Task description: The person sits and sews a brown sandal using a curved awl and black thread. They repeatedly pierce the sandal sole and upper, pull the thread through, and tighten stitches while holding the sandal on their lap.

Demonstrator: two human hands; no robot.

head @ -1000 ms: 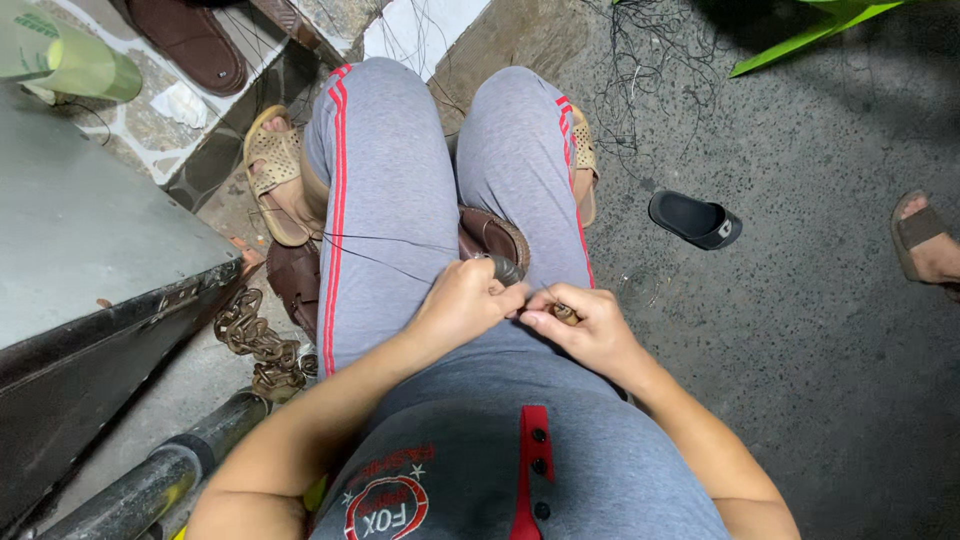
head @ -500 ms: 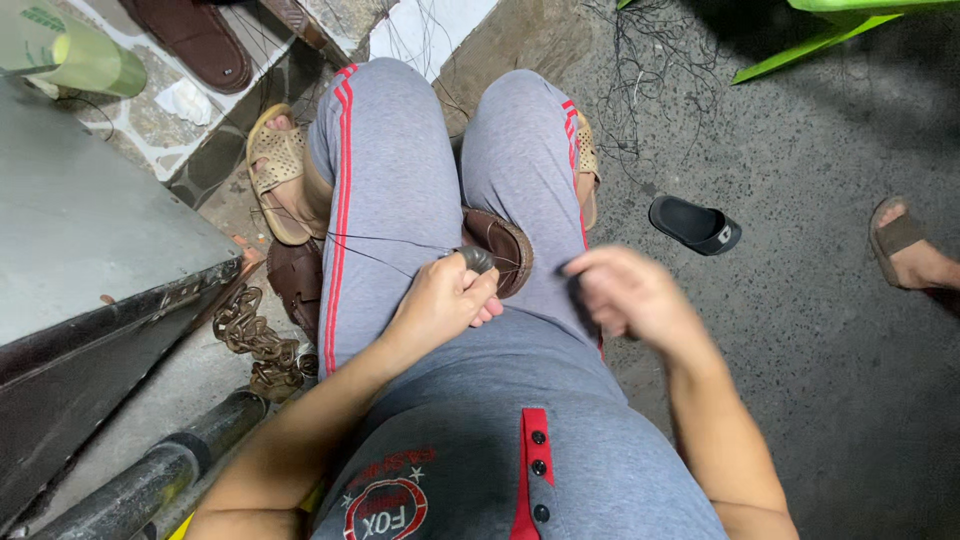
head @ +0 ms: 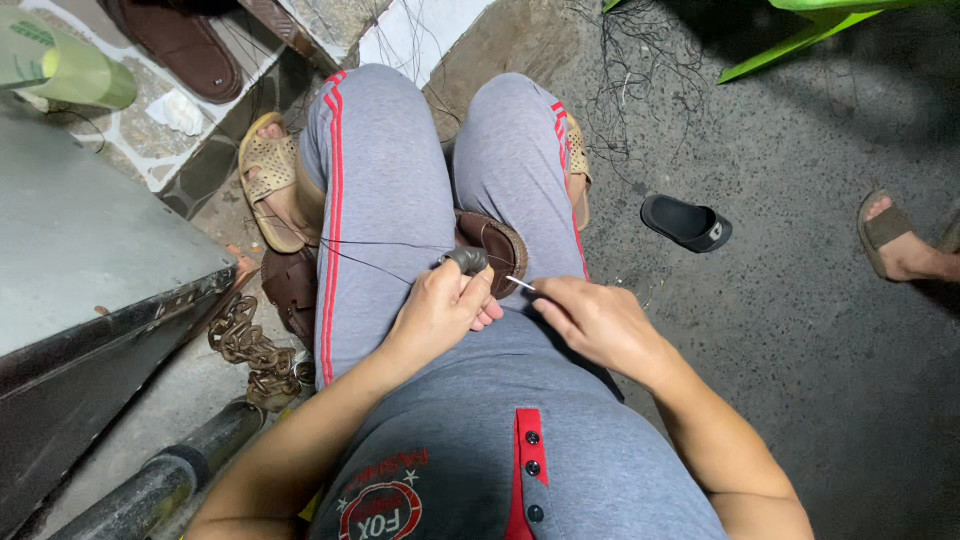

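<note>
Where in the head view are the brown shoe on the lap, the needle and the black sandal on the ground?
brown shoe (head: 497, 243), head view, on its stitched upper.
needle (head: 519, 284), head view, on its bare metal shaft.
black sandal (head: 684, 222), head view, on its strap.

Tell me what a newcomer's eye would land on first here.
Centre frame, the two hands over the lap: the left hand grips a dark-tipped tool, the right hand pinches a thin needle. Both work on a brown shoe wedged between the knees, with thread running left across the thigh. A black sandal lies on the ground to the right.
</note>
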